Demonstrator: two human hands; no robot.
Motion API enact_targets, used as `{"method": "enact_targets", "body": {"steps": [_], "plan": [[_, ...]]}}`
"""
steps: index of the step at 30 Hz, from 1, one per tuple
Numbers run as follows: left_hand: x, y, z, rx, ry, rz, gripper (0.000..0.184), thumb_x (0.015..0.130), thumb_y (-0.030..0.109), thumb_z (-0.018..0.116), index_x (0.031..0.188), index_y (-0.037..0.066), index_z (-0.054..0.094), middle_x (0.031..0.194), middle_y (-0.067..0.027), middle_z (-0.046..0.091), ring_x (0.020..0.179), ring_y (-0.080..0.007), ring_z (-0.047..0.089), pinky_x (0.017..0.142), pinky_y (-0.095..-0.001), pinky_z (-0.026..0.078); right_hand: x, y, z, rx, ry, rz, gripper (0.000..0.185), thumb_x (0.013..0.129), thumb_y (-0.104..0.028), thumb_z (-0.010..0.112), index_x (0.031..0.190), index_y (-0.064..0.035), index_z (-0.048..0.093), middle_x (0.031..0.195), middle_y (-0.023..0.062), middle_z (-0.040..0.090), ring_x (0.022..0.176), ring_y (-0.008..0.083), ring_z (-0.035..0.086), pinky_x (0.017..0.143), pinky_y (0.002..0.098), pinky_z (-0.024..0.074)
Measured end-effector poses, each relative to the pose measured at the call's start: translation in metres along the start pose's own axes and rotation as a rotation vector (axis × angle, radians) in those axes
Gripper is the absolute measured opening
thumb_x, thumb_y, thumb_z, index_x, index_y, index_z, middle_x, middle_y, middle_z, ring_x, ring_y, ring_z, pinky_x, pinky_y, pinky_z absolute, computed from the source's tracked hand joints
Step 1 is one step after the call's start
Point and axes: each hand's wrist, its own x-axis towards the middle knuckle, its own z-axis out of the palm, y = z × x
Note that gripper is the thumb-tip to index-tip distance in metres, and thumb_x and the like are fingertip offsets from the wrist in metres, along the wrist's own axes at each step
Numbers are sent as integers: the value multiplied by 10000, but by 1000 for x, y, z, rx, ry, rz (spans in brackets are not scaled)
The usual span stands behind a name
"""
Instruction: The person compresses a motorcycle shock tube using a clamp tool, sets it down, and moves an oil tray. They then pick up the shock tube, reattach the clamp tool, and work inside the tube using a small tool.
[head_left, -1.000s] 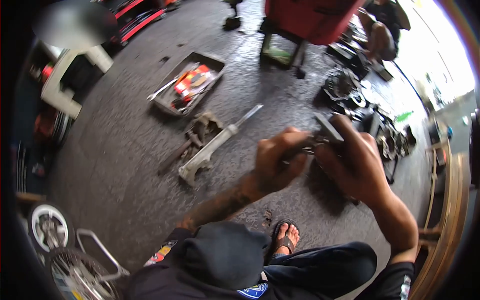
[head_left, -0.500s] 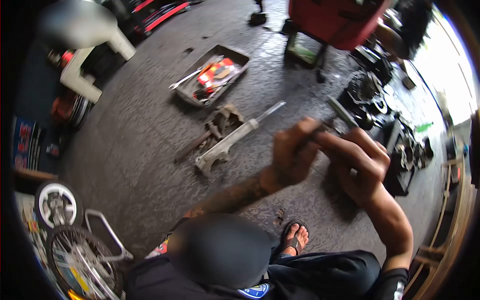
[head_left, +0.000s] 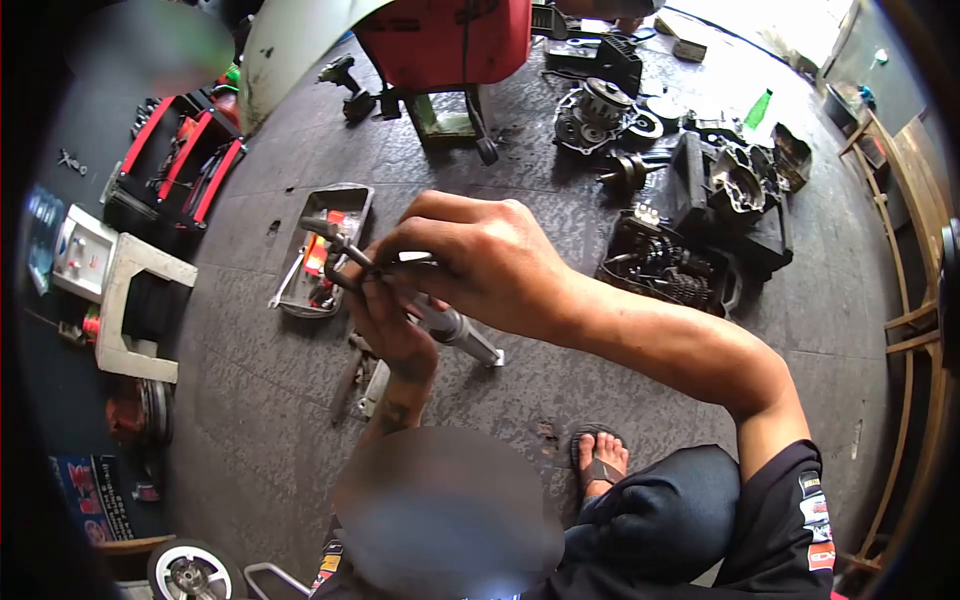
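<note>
Both hands meet left of centre in the head view, above the floor. My left hand (head_left: 392, 335) has its fingers closed on a small metal part (head_left: 335, 236) with a rod and a curved dark piece. My right hand (head_left: 485, 255) is bent over the same part, fingertips pinched at its rod. A silver cylindrical piece (head_left: 462, 336) slants down to the right from behind the hands; what supports it is hidden. Beneath my left wrist, a pale metal leg (head_left: 374, 388) lies on the floor beside a dark bar, partly covered by the forearm.
Behind the hands lies a tray (head_left: 355, 197) with a wrench and orange packaging. Engine parts (head_left: 598, 115) and a black crate (head_left: 745, 225) are at the right. A red tool rack (head_left: 205, 165), a pale stand (head_left: 125, 262) and a wheel (head_left: 190, 572) occupy the left side.
The view has turned to the right. Both hands have moved left in the picture, and now overlap the tray's edge. The rod and curved piece show more clearly between the fingers.
</note>
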Motion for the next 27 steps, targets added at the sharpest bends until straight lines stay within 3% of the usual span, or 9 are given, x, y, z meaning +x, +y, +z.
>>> {"method": "enact_targets", "body": {"steps": [4, 8, 9, 12, 15, 19, 26, 27], "plan": [[-5, 3, 3, 16, -41, 16, 341, 976, 330, 304, 1055, 36, 456, 790, -85, 554, 545, -105, 520, 470, -229, 401, -2, 1, -5, -44, -63, -15, 218, 742, -177, 673, 918, -88, 579, 818, 58, 564, 684, 279, 623, 550, 378, 511], [-9, 0, 5, 66, -107, 131, 305, 973, 312, 333, 1022, 40, 460, 885, -76, 551, 570, -104, 509, 493, -231, 405, -18, 7, -2, -61, -4, -41, 322, 711, -185, 692, 964, -94, 514, 830, 56, 534, 653, 278, 621, 493, 364, 498], [-7, -4, 5, 183, -99, 253, 309, 973, 313, 329, 1024, 38, 461, 887, -74, 550, 570, -103, 506, 499, -232, 408, -21, 8, -3, -50, 29, -70, 319, 703, -179, 695, 955, -94, 518, 831, 52, 533, 650, 269, 619, 491, 360, 496], [-18, -14, 6, 105, -38, 167, 330, 977, 322, 327, 1075, 33, 453, 861, -68, 543, 564, -105, 497, 508, -237, 413, -24, 11, 1, -74, 169, -164, 252, 663, -140, 691, 876, -122, 558, 807, 23, 545, 644, 213, 612, 500, 329, 497], [-11, -6, 6, -2, -91, 62, 360, 980, 347, 333, 1135, 34, 420, 812, -69, 532, 558, -102, 492, 501, -236, 411, -20, 20, 2, -68, 171, -202, 220, 654, -142, 684, 861, -137, 610, 799, -7, 607, 694, 182, 635, 543, 306, 519], [-3, -3, 5, -56, -168, -26, 370, 983, 350, 334, 1152, 31, 415, 788, -76, 527, 547, -91, 480, 486, -234, 401, -4, 30, 1, -43, 163, -283, 251, 643, -106, 660, 890, -138, 631, 813, -1, 614, 677, 191, 630, 554, 305, 525], [-4, -14, -3, -118, -273, 72, 455, 971, 436, 340, 1174, 33, 408, 735, -59, 513, 540, -97, 476, 483, -236, 396, -6, 33, 6, -9, 183, -357, 257, 599, -90, 666, 854, -125, 672, 760, 19, 615, 656, 180, 621, 548, 291, 515], [-2, -14, -4, -134, -277, 24, 482, 966, 460, 328, 1181, 34, 401, 747, -68, 521, 544, -101, 488, 479, -233, 402, -3, 36, 2, 7, 120, -407, 228, 650, -67, 691, 876, -81, 672, 801, 64, 630, 681, 193, 633, 565, 290, 520]]}}
